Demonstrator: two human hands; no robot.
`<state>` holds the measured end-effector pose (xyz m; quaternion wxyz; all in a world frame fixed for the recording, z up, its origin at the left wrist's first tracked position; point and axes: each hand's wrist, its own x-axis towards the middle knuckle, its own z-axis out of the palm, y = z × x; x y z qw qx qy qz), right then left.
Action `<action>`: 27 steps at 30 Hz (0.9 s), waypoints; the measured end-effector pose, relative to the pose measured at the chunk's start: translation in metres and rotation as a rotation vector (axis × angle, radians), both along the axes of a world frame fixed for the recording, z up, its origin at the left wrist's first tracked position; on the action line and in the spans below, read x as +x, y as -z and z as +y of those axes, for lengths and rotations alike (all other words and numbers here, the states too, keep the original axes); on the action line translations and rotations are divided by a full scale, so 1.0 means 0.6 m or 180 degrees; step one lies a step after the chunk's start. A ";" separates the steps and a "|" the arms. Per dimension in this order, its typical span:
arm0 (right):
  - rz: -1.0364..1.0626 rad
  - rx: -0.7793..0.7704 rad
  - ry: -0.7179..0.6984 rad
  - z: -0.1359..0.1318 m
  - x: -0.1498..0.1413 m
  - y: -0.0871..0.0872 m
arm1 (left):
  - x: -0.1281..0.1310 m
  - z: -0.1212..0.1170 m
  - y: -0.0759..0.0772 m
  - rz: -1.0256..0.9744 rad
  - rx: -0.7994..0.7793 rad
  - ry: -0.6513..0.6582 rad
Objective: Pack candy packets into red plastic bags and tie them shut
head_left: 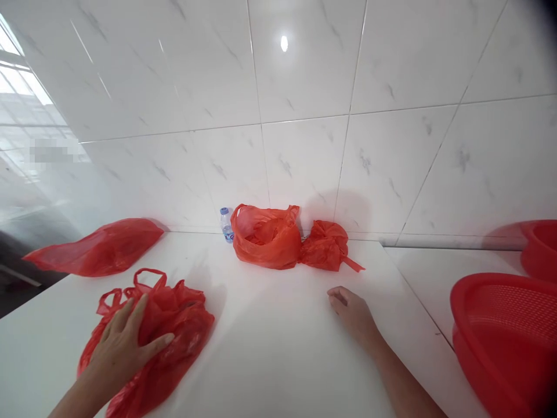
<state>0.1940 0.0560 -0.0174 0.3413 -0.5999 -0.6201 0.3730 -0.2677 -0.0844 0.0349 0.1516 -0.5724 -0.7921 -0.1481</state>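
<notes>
My left hand (124, 342) lies flat, fingers spread, on top of a crumpled red plastic bag (183, 325) at the near left of the white counter (270, 337). My right hand (351, 313) rests on the bare counter at centre right, fingers loosely curled, holding nothing. Beyond it, against the tiled wall, sit an open red bag (265, 237) and a smaller knotted red bag (326, 245) side by side. Another red bag (102, 248) lies long and flat at the far left edge.
A small clear water bottle (226, 224) with a blue cap stands by the wall, left of the open bag. A red plastic colander basket (507, 331) sits at the near right, with a second red basin (539, 247) behind it.
</notes>
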 end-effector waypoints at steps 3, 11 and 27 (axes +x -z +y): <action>-0.0110 0.0009 0.0044 0.002 -0.006 -0.002 | 0.040 0.009 -0.050 0.0124 0.0388 0.0107; -0.0423 0.0166 0.0214 -0.005 -0.021 -0.011 | 0.162 0.119 -0.161 -0.0437 0.0279 0.1108; -0.0206 0.0103 0.0080 0.012 0.002 0.008 | 0.383 0.259 -0.019 -0.0391 -0.0273 0.2335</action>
